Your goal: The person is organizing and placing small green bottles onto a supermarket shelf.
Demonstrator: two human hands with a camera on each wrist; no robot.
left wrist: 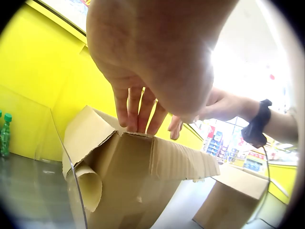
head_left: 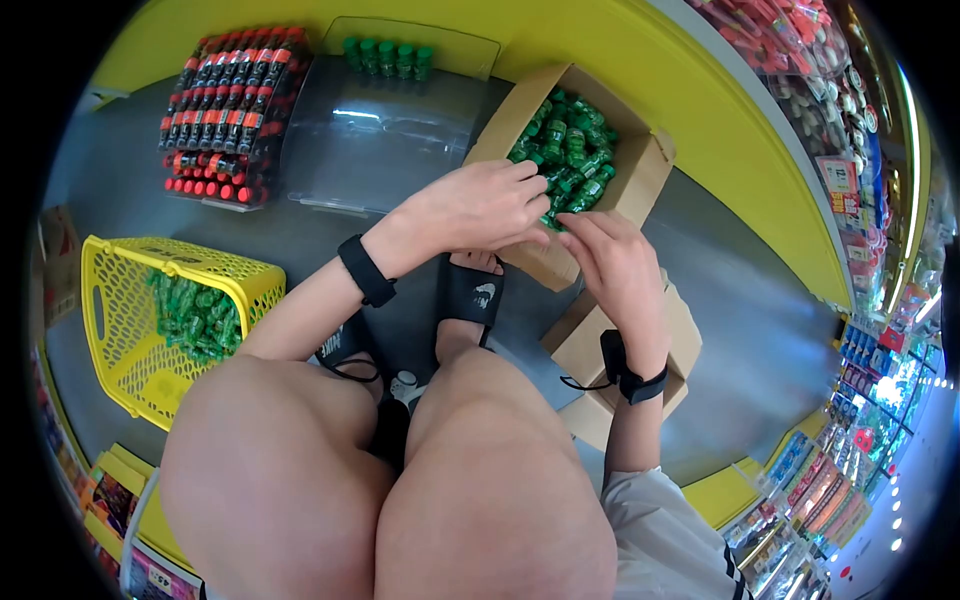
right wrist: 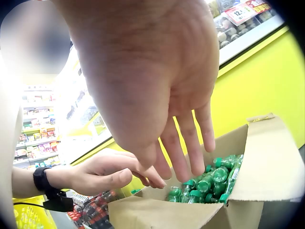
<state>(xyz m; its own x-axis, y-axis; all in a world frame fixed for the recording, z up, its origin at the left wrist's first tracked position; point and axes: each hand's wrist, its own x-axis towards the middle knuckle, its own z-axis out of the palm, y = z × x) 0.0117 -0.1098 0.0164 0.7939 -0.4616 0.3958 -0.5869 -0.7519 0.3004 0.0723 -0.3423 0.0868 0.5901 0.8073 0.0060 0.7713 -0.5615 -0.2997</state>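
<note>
A cardboard box (head_left: 640,165) on the floor holds a heap of small green bottles (head_left: 575,150) with green caps. My left hand (head_left: 490,205) hangs over its near left side, fingers pointing down and loosely bent. Beside it, my right hand (head_left: 620,265) is over the near edge, its fingers reaching down toward the bottles. In the right wrist view the right fingers (right wrist: 188,138) are fairly straight and spread, with nothing between them. The left fingertips (left wrist: 131,124) are partly hidden behind the box rim in the left wrist view.
A clear plastic bin (head_left: 370,130) with a row of green bottles (head_left: 388,58) stands left of the box. Farther left are stacked dark bottles with red caps (head_left: 225,110). A yellow basket (head_left: 130,340) holds more green bottles. Another cardboard box (head_left: 660,345) sits near my right wrist.
</note>
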